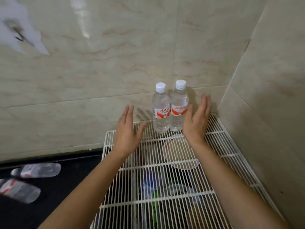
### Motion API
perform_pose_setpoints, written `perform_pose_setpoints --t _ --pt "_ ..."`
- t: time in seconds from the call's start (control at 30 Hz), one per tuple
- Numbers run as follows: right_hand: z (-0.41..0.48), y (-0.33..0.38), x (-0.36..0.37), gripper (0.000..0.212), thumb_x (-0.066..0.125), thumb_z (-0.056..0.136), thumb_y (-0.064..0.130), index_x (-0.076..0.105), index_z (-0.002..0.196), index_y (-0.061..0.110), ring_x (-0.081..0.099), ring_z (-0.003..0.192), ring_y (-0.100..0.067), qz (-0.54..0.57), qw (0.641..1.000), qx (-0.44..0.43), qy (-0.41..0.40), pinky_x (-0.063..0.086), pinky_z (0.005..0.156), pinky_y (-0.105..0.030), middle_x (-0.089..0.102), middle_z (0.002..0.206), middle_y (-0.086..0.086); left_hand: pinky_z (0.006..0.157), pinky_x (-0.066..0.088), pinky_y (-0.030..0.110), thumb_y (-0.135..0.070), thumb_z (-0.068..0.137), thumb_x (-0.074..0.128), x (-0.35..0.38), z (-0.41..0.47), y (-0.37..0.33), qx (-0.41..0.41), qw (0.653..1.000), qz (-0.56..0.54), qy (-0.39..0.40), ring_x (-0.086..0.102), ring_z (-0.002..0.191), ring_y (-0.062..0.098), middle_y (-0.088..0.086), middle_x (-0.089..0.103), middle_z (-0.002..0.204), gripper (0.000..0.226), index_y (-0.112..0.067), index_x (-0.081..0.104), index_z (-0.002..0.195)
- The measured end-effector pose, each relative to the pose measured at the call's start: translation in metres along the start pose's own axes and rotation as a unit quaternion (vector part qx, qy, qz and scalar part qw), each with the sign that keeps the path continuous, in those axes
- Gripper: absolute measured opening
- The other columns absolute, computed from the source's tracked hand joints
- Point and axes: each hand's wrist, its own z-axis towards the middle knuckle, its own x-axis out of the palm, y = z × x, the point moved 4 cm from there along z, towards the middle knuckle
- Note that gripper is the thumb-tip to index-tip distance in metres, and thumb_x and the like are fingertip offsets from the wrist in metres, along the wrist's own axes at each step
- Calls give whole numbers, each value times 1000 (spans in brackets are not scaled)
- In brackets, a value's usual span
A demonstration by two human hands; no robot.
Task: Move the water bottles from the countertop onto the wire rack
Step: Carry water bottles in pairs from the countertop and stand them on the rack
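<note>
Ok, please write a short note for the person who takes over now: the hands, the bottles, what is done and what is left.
Left hand: open, empty, beside the left rack bottle.
Right hand: open, empty, beside the right rack bottle.
Done: both stand upright at the back of the wire rack.
Left: far countertop bottle and near countertop bottle lie on the countertop.
</note>
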Motion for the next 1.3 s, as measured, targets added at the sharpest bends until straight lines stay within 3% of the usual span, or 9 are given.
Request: perform_pose_setpoints --t 0.07,0.17,0.33,0.47,0.57,0.77,0.9,1.07,1.3 --pt "-3 36 -3 62 46 105 33 27 157 4 15 155 -32 26 990 -117 -72 20 125 -50 14 166 -23 121 21 43 -50 103 43 -46 -14 17 47 991 93 -81 20 153 28 11 19 167 69 -14 22 158" --pt "-22 85 15 67 57 100 30 34 153 -4 18 151 -46 10 966 -249 -70 17 123 -56 18 159 -38 116 29 56 -45 103 42 -113 -39 52 51 963 205 -169 26 150 38 20 27 163 62 -11 35 154" --pt "-96 152 84 77 55 98 47 29 157 6 12 152 -48 -46 926 -361 97 10 123 -61 15 163 -33 113 31 63 -49 101 40 -195 -101 111 -50 936 284 -199 22 151 39 19 22 164 62 -16 36 154" --pt "-174 204 132 75 42 98 60 29 159 18 12 156 -35 -89 887 -395 222 3 125 -50 18 168 -16 110 35 62 -51 98 39 -255 -165 155 -110 923 316 -188 35 145 41 20 31 161 64 -15 41 152" --pt "-238 239 158 71 40 99 60 36 156 18 17 155 -31 -93 867 -408 271 10 124 -45 26 166 -13 107 38 62 -52 97 39 -301 -219 198 -138 920 325 -170 47 136 43 22 41 155 64 -13 48 147" --pt "-382 284 205 68 46 97 52 42 153 14 28 151 -34 -117 850 -397 326 23 121 -48 33 162 -17 109 37 58 -52 97 37 -382 -338 294 -174 916 337 -132 45 138 40 17 42 155 64 -15 46 148" --pt "-454 291 233 64 55 98 40 40 153 12 30 150 -35 -168 811 -375 417 27 121 -45 32 163 -18 104 45 57 -53 94 35 -415 -387 350 -200 924 314 -85 51 132 41 20 50 148 66 -9 55 140" --pt "-485 283 256 67 53 99 41 30 157 17 19 155 -30 -229 785 -343 462 25 123 -42 24 167 -14 100 49 53 -54 93 35 -427 -395 397 -205 935 287 -44 58 125 36 17 60 138 66 -9 61 133" --pt "-485 252 327 65 55 97 39 35 155 15 32 148 -31 -250 781 -287 495 34 118 -44 36 160 -13 96 52 51 -50 93 42 -395 -364 458 -214 940 267 1 59 124 35 15 62 134 59 -10 64 129"
